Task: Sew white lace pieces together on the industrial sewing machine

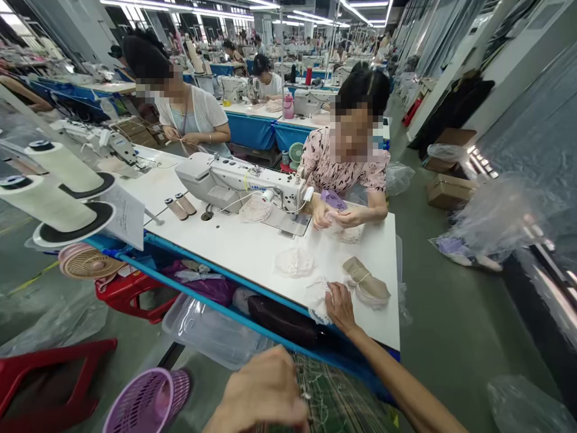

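My right hand [341, 308] reaches to the table's front edge, its fingers bent over a white lace-edged fabric piece [318, 299] that hangs partly over the edge. My left hand [264, 388] is low in front of my lap, curled and smeared by motion; what its fingers hold, if anything, is hidden. Beside my right hand lies a bundle of pale fabric pieces with a beige strip [366, 281] tied round with string. Farther in, another small white fabric piece [294, 263] lies flat on the white table [243, 258].
A sewing machine [246, 183] stands on the table, with two small thread spools [179, 206] to its left. Across the table a co-worker [351, 144] handles pale fabric. Large thread cones [54, 201] stand left. Below are a clear plastic bin [211, 334] and a purple basket [144, 400].
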Demonstrator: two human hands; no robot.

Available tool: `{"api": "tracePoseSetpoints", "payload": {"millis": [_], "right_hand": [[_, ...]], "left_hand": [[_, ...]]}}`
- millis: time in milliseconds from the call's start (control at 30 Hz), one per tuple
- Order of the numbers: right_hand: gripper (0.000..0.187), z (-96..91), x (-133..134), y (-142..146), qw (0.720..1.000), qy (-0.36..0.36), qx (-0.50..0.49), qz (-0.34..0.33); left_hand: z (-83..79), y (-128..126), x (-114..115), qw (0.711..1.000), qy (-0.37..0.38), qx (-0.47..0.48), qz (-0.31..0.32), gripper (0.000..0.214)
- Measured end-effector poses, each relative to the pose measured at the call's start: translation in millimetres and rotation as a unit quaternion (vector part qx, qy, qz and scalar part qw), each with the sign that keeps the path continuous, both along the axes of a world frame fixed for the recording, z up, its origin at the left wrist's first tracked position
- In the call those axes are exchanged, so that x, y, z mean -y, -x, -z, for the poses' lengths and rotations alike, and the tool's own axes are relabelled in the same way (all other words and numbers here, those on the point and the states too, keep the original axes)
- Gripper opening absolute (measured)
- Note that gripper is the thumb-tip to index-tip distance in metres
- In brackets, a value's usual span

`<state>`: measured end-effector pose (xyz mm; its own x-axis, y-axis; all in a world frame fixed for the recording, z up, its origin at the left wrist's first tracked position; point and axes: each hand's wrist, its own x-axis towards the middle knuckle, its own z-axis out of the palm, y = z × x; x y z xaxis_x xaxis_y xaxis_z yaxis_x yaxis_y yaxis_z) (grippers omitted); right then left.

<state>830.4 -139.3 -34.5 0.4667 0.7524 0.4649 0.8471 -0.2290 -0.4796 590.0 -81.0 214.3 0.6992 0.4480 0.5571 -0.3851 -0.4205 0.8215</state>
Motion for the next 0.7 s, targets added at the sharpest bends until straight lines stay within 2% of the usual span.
{"api": "tracePoseSetpoints", "payload": {"millis": [67, 133, 167, 233, 333, 400, 500, 633, 700], "right_hand": [[0.033, -0.2, 0, 0, 1.0, -0.011, -0.006, -0.001], [0.032, -0.3, 1, -1, 1.0, -0.02, -0.014, -0.002], [0.032, -0.3, 1, -1, 1.0, -0.023, -0.019, -0.001], [0.03, -0.3, 2, -1, 0.999, -0.027, -0.03, 0.0], [0.028, 0.4, 3, -1, 0.998, -0.027, -0.048, 0.0], [0.026, 1.3, 3, -1, 0.998, -0.024, -0.06, -0.002], [0.025, 2.7, 4, -1, 0.997, -0.017, -0.071, -0.003], [0.024, 3.0, 4, 0, 0.997, -0.007, -0.074, -0.001], [0.023, 2.6, 4, 0, 0.997, -0.002, -0.072, 0.0]], "left_hand": [[16.1, -5, -2, 0.997, 0.037, -0.056, -0.038, 0.025], [44.9, -1, 1, 0.979, 0.088, -0.147, -0.109, 0.017], [62.1, 3, 3, 0.962, 0.124, -0.204, -0.134, 0.016], [96.0, 11, 7, 0.919, 0.198, -0.292, -0.176, 0.028], [130.6, 18, 10, 0.865, 0.297, -0.334, -0.227, 0.045], [140.2, 18, 9, 0.845, 0.339, -0.333, -0.243, 0.05], [144.5, 13, 9, 0.835, 0.358, -0.332, -0.254, 0.053], [150.5, 11, 11, 0.846, 0.327, -0.358, -0.224, 0.051], [155.8, 10, 6, 0.861, 0.271, -0.377, -0.207, 0.046]]}}
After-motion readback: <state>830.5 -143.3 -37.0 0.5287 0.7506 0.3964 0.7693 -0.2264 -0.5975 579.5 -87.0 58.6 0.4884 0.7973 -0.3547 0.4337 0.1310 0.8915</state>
